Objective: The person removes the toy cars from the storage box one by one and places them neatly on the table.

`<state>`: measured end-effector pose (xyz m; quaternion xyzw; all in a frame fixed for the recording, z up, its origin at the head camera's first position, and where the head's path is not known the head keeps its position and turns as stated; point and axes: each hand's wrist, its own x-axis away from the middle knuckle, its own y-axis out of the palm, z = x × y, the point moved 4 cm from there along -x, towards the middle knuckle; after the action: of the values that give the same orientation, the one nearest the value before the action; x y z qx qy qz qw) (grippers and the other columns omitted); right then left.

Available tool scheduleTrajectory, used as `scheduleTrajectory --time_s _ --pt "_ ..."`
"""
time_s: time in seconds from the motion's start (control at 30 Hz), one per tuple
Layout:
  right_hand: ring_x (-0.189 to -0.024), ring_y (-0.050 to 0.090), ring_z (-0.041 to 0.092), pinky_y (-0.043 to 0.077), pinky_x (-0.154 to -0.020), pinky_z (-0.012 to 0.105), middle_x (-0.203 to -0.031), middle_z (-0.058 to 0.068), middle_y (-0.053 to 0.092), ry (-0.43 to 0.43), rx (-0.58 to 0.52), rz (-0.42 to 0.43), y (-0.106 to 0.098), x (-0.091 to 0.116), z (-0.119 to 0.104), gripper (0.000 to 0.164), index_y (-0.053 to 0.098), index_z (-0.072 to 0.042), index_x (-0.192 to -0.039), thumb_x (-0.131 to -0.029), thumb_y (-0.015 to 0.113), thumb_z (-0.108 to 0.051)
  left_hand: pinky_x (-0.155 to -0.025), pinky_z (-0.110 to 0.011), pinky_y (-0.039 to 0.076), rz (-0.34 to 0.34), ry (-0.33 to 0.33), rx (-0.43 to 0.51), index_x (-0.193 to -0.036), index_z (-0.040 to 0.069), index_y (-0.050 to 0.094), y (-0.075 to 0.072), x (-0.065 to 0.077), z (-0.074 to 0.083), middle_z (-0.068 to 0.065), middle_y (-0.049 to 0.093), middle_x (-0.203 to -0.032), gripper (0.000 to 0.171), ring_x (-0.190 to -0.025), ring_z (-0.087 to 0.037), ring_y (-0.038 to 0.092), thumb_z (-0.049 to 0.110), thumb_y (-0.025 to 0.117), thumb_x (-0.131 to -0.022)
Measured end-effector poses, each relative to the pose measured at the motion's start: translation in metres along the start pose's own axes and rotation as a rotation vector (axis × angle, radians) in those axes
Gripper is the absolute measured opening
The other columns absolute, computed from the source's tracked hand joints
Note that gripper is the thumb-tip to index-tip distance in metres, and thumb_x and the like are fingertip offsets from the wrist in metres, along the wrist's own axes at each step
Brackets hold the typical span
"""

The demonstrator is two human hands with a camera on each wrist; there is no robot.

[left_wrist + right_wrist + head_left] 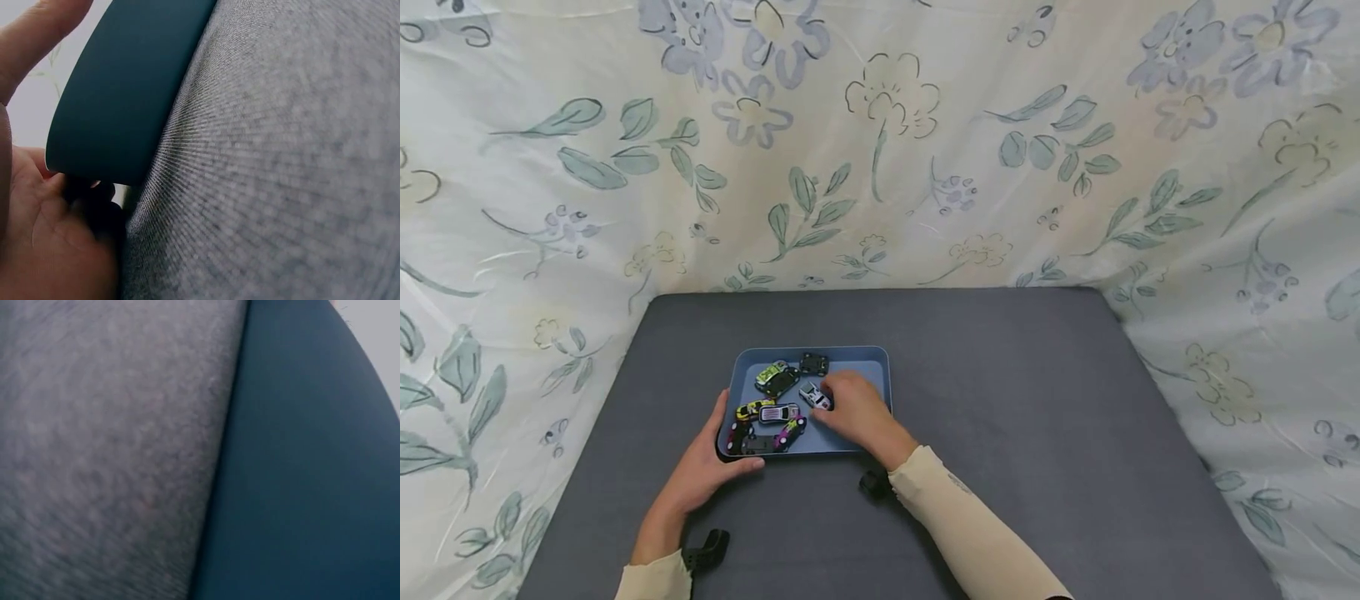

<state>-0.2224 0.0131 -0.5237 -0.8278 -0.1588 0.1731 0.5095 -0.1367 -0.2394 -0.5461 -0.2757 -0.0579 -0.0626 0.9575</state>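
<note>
In the head view, a blue tray (850, 360) holds several toy cars. My left hand (696, 467) holds its near left corner, fingers along the left side and thumb along the front. The left wrist view has the tray's outer wall (125, 94) beside my palm (56, 231). Over the tray's right half, my right hand (859, 410) pinches a white toy car (814, 396) between thumb and fingers. Its fingertips are partly hidden. In the right wrist view only the tray wall (306, 462) and cloth show, not the hand.
Left of the white car lie a green-and-black car (777, 378), a yellow car (751, 410), a silver car (779, 413) and a purple car (791, 432). A dark car (814, 363) sits at the tray's back. Grey cloth (1000, 400) covers the table; a floral curtain (910, 208) hangs behind.
</note>
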Motion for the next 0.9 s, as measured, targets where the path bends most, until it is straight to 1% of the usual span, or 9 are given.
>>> scheduleTrajectory --time_s 0.07,0.13,0.27,0.4,0.53,0.73,0.9 --pt "-0.085 0.059 0.012 0.052 -0.077 0.032 -0.097 -0.003 0.068 -0.011 0.02 0.001 0.002 -0.001 -0.001 0.032 0.077 -0.013 -0.109 -0.093 0.088 -0.039 -0.121 -0.078 0.016 0.002 -0.001 -0.001 -0.175 0.013 -0.005 0.0 0.0 -0.001 -0.025 0.008 -0.179 0.138 -0.16 -0.055 0.011 0.034 0.096 -0.084" --pt "-0.085 0.059 0.011 0.052 -0.077 0.031 -0.097 -0.004 0.068 -0.018 0.03 0.007 0.002 -0.001 -0.002 0.031 0.077 -0.013 -0.109 -0.093 0.089 -0.038 -0.121 -0.078 0.016 0.003 0.003 0.003 -0.175 0.013 -0.005 0.0 0.0 -0.002 -0.025 0.008 -0.179 0.138 -0.161 -0.055 0.01 0.033 0.097 -0.084" --pt "-0.092 0.063 0.014 0.055 -0.083 0.033 -0.102 -0.002 0.07 -0.02 0.019 0.003 0.002 0.0 -0.001 0.029 0.078 -0.012 -0.113 -0.094 0.088 -0.032 -0.121 -0.078 0.015 0.003 0.01 0.013 -0.175 0.013 -0.003 -0.001 -0.001 -0.002 -0.025 0.01 -0.178 0.137 -0.161 -0.054 0.011 0.033 0.096 -0.084" --pt "-0.102 0.067 0.017 0.056 -0.091 0.036 -0.111 0.002 0.073 -0.016 0.005 -0.002 0.002 0.001 0.003 0.029 0.079 -0.01 -0.121 -0.097 0.084 -0.024 -0.121 -0.079 0.014 0.0 0.022 0.018 -0.176 0.012 -0.002 -0.001 -0.002 -0.003 -0.025 0.009 -0.178 0.134 -0.16 -0.055 0.011 0.032 0.095 -0.086" --pt "-0.106 0.069 0.02 0.056 -0.094 0.037 -0.115 0.004 0.074 -0.018 0.006 0.001 -0.001 0.001 0.006 0.031 0.079 -0.009 -0.126 -0.098 0.081 -0.021 -0.121 -0.079 0.014 0.006 0.023 0.008 -0.176 0.012 -0.001 -0.001 -0.002 -0.004 -0.026 0.008 -0.178 0.13 -0.16 -0.056 0.011 0.033 0.093 -0.087" --pt "-0.111 0.068 0.021 0.056 -0.099 0.038 -0.118 0.004 0.074 -0.017 0.007 0.025 -0.008 0.004 0.009 0.032 0.08 -0.01 -0.129 -0.098 0.078 -0.017 -0.12 -0.08 0.015 0.011 0.017 -0.015 -0.175 0.011 -0.001 0.0 -0.002 -0.004 -0.026 0.008 -0.178 0.128 -0.159 -0.057 0.012 0.033 0.092 -0.089" --pt "-0.115 0.069 0.021 0.055 -0.102 0.038 -0.121 0.003 0.075 -0.037 0.013 0.046 -0.015 0.005 0.012 0.031 0.08 -0.011 -0.129 -0.098 0.079 -0.016 -0.12 -0.08 0.016 0.017 0.01 -0.018 -0.176 0.013 0.0 0.0 0.0 -0.003 -0.026 0.009 -0.178 0.128 -0.159 -0.057 0.013 0.033 0.092 -0.089"
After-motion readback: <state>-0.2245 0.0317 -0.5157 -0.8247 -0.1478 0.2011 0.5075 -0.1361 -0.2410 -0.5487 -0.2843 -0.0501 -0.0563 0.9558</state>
